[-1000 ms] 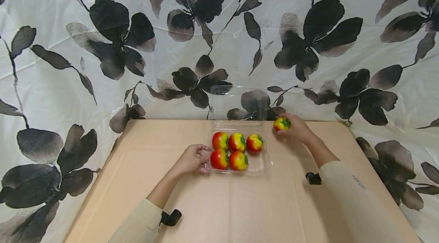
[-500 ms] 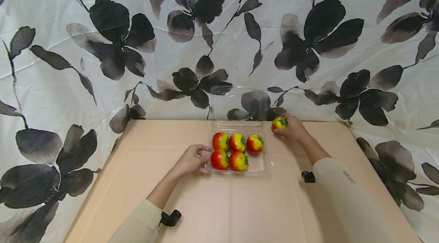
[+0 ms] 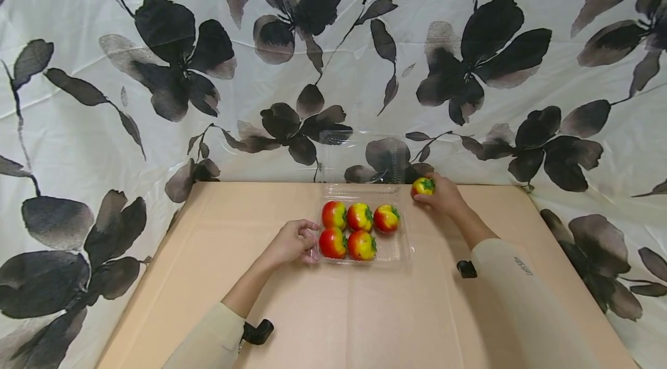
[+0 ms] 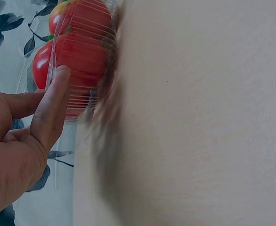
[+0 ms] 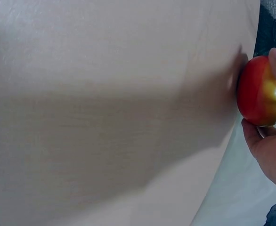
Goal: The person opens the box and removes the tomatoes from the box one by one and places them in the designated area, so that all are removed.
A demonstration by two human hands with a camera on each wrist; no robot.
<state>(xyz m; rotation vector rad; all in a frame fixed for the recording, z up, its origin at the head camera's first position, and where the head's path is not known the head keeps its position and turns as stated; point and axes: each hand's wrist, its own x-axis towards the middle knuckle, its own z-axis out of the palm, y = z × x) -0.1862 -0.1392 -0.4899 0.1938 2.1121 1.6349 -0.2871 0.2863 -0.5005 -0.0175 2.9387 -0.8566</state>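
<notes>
A clear plastic clamshell box [image 3: 393, 252] sits on the table with its lid [image 3: 365, 154] raised at the back. Inside are several red-and-yellow fruits with green leafy tops: three in the back row, the rightmost fruit [image 3: 387, 218] included, and two in front at left and middle. My left hand [image 3: 292, 241] holds the box's left side; the left wrist view has its thumb and a finger at the ribbed wall [image 4: 84, 70]. My right hand [image 3: 445, 195] grips one more such fruit [image 5: 255, 92] between thumb and fingers, right of the box's back corner.
The tan table [image 3: 333, 317] ends just behind the box. A white cloth with dark flowers [image 3: 385, 79] hangs behind and at both sides. Black wrist cameras [image 3: 257, 332] stick out from both sleeves.
My right hand has shifted slightly left toward the box with the fruit still in its grip. The left hand and the box have stayed in place.
</notes>
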